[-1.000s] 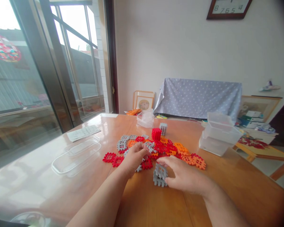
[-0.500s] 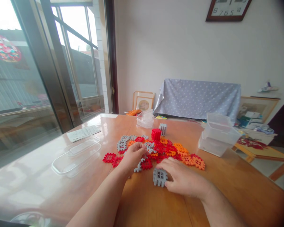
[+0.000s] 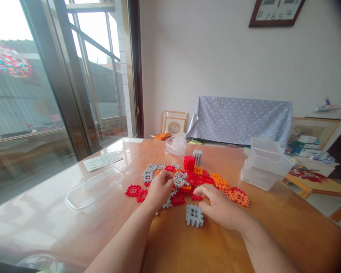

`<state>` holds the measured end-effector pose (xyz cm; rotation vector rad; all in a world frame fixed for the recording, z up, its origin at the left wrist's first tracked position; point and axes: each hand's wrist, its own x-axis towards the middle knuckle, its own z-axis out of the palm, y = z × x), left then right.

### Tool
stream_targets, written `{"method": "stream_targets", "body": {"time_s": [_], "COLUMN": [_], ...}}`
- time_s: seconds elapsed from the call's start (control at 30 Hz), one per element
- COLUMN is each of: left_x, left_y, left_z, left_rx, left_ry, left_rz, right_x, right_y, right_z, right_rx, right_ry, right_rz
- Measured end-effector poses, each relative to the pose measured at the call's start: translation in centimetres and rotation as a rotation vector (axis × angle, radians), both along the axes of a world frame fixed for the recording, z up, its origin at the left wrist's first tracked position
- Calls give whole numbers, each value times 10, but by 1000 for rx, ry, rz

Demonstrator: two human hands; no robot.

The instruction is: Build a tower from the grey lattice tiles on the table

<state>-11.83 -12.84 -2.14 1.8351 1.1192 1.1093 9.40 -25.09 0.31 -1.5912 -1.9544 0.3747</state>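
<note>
A grey stack of interlocking building tiles (image 3: 194, 215) with notched edges rests on the table in front of me. My right hand (image 3: 217, 203) is just to its right, thumb and fingers apart, holding nothing. Over the left side of a loose pile of red, orange and grey tiles (image 3: 200, 178) is my left hand (image 3: 160, 186), its fingers curled closed. Whatever may be in them is hidden. Grey tiles (image 3: 180, 179) lie right beside its fingertips. Behind the pile stand a red tile stack (image 3: 189, 163) and another grey tile stack (image 3: 197, 156).
Clear plastic lids (image 3: 95, 189) and a printed paper (image 3: 102, 161) lie on the left of the table (image 3: 182, 250). A clear container (image 3: 176, 145) is at the back, and larger clear plastic boxes (image 3: 263, 170) stand at the right.
My right hand has let go of the grey tile stack and drawn slightly to the right. My left hand stays closed near the pile's left side. The camera view has shifted slightly.
</note>
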Motion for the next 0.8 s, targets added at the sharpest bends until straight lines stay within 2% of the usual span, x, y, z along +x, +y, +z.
{"method": "stream_targets", "body": {"time_s": [0.1, 0.17, 0.27, 0.4, 0.63, 0.8], "left_x": [-2, -2, 0, 3, 3, 5], "left_y": [1, 0, -1, -1, 2, 6], "left_z": [-2, -3, -6, -9, -2, 0], "left_rx": [227, 310, 350, 367, 398, 358], "left_ry": [199, 324, 465, 540, 445, 118], "left_rz": [54, 51, 9, -11, 11, 5], "right_x": [1, 1, 3, 5, 8, 10], "right_y": [8, 12, 15, 18, 19, 19], "right_z": [-5, -8, -11, -16, -20, -17], "right_rx": [56, 93, 133, 148, 169, 222], "right_ry": [22, 28, 24, 20, 40, 37], "right_rz": [-58, -73, -96, -107, -118, -150]}}
